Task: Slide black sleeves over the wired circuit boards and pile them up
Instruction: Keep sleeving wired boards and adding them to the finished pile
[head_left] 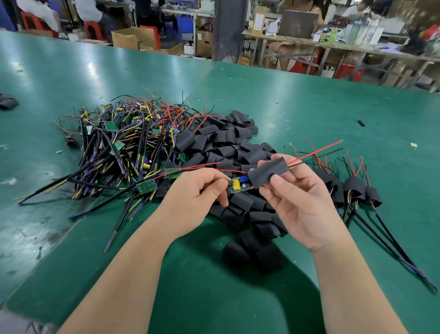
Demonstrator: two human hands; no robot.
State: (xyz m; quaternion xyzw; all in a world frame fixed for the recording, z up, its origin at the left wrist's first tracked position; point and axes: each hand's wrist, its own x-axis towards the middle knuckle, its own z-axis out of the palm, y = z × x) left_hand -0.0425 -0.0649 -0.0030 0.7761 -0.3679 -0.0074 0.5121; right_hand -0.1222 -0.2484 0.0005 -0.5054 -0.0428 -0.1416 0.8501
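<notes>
Just above the near edge of the heap of loose sleeves (223, 143), both hands work on one piece. The left hand (198, 191) pinches the circuit board (237, 185) at its bare end, where a yellow capacitor and a blue part show. The right hand (298, 199) grips the black sleeve (267, 172) between thumb and fingers. The sleeve covers the other end of the board, and the thin lead wires (317, 153), red and black, come out of its far opening.

I judge the board to be very light and stiff, but delicate: the upright parts and solder joints could bend or catch on the sleeve's edge. It is better to hold it by the edges of the bare end, not by the wires. The sleeve looks soft and flattens easily, so a light squeeze on its sides should keep the mouth open while it slides.

Left of the heap lies the tangle of bare boards (126, 143). Right of the heap is the finished pile (354, 189) on the green worktop (323, 109).
</notes>
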